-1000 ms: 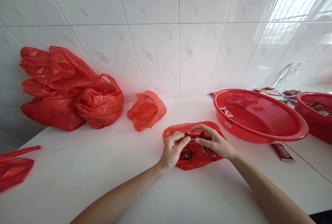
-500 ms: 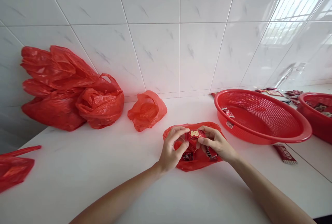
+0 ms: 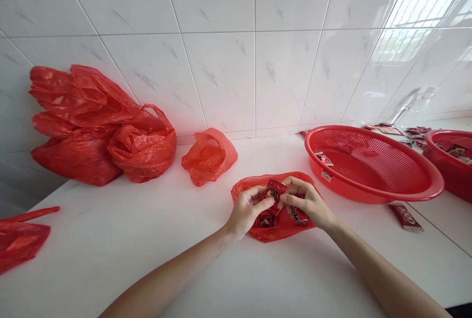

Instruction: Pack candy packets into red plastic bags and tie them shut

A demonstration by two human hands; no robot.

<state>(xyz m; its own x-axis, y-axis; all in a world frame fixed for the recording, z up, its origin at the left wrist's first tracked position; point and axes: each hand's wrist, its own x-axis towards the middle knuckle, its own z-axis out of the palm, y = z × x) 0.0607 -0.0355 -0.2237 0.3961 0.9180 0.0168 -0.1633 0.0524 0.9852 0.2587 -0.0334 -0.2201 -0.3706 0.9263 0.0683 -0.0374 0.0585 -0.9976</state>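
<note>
A small dark red packet (image 3: 274, 189) with pale print is held up between my two hands. My left hand (image 3: 246, 214) pinches its lower left side with thumb and fingers. On the other side, my right hand (image 3: 303, 201) has its fingertips closed at the packet's right edge. Both hands are over an opened red plastic bag (image 3: 273, 236) lying on the white counter. Inside the bag are a dark packet (image 3: 266, 220) at the left and a black-and-white patterned red packet (image 3: 299, 216) under my right hand, partly covered.
Full red bags (image 3: 84, 126) lean on the tiled wall at left, with a small crumpled bag (image 3: 210, 156) beside them. At right stand a red mesh basket (image 3: 372, 195) and a second basket (image 3: 448, 170) holding packets. A long red wrapper (image 3: 405, 216) lies in front.
The packet has been turned and tilted, so its large pale lettering no longer faces me. My left hand has closed onto its side; my right hand stays nearly in place.
</note>
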